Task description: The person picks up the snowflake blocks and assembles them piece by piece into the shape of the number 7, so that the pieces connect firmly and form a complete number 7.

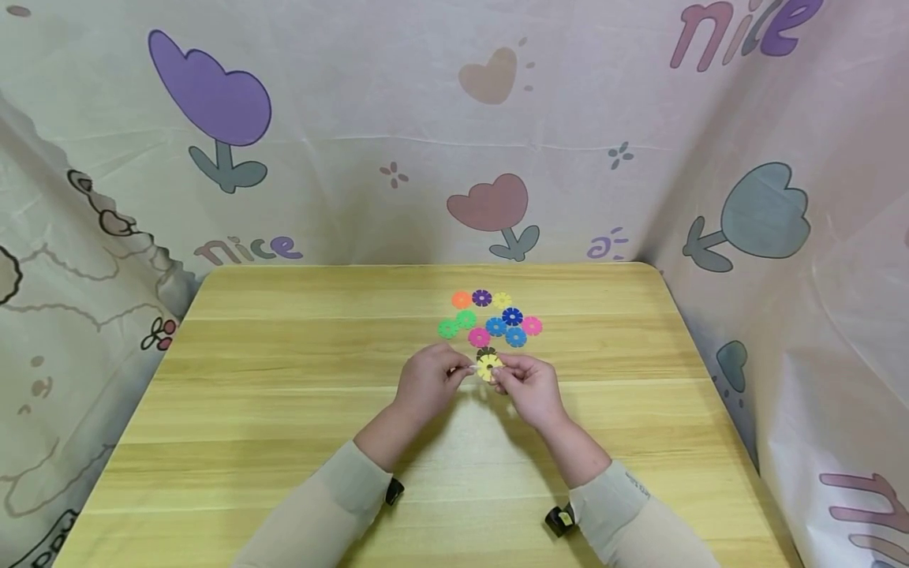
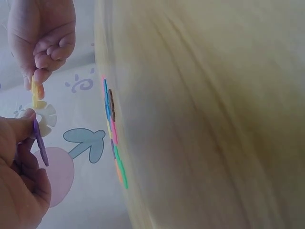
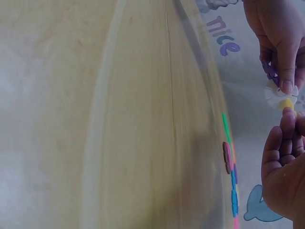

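Near the front of the disc group, both hands meet above the table. My left hand (image 1: pixel 431 377) pinches a white notched disc (image 2: pixel 49 113) between thumb and fingers; a purple notched disc (image 2: pixel 40 143) stands edge-on beside its thumb. My right hand (image 1: pixel 531 388) pinches a yellow notched disc (image 1: pixel 487 368), held facing the head camera. In the left wrist view the yellow disc meets the white one at the rim, at an angle. Fingertips cover parts of the held discs.
Several loose notched discs lie flat just beyond the hands, among them a brown disc (image 1: pixel 486 351), a magenta disc (image 1: pixel 479 337), a green disc (image 1: pixel 447 328) and an orange disc (image 1: pixel 461 300). A printed cloth (image 1: pixel 341 102) hangs behind the wooden table (image 1: pixel 284 355).
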Available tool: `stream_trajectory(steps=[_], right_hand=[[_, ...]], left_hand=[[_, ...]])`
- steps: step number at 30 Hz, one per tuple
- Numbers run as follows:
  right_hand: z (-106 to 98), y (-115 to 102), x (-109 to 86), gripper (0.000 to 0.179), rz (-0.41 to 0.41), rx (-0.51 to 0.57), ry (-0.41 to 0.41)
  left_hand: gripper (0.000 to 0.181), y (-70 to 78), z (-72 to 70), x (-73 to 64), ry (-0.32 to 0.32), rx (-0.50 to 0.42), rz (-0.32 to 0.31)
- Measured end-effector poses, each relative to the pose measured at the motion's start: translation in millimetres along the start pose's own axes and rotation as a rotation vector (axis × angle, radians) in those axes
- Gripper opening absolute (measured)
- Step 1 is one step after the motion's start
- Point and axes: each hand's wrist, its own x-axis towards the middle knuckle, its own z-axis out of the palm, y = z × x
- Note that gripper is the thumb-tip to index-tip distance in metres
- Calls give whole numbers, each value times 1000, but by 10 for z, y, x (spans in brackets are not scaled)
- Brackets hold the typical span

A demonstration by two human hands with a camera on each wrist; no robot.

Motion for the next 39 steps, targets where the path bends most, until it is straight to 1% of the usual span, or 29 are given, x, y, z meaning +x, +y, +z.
stream_trajectory(steps=[4, 9, 13, 17, 21, 24, 26, 29, 32, 34, 39], right_hand=[[12, -6, -16, 26, 6, 13, 10], [21, -3, -7, 25, 18, 38, 17], [23, -14, -5, 25, 4, 47, 14], [34, -43, -10, 26, -18, 42, 1], [48, -63, -7, 25, -31, 43, -6], [55, -67, -2, 26, -27, 43, -12], [55, -64, -1, 26, -16, 40, -14], [53, -56, -3, 26, -2, 33, -19], [55, -52, -5, 27, 6, 18, -33], [61, -51, -4, 27, 6, 12, -39], [82, -64, 2, 28, -4, -6, -38]], left_hand=[[4, -17, 16, -15, 18, -4, 29], [4, -19, 12, -38, 73, -18, 102], [4, -20, 25, -45, 101, -20, 158], [6, -26, 51, -45, 120, -15, 185], [6, -41, 59, -49, 150, -28, 197], [5, -52, 54, -53, 155, -36, 201], [4, -47, 43, -53, 148, -38, 197], [4, -42, 28, -57, 132, -50, 175], [6, -49, 9, -70, 111, -52, 142], [10, -59, -4, -72, 107, -46, 133], [20, -73, -26, -34, 134, -27, 171]])
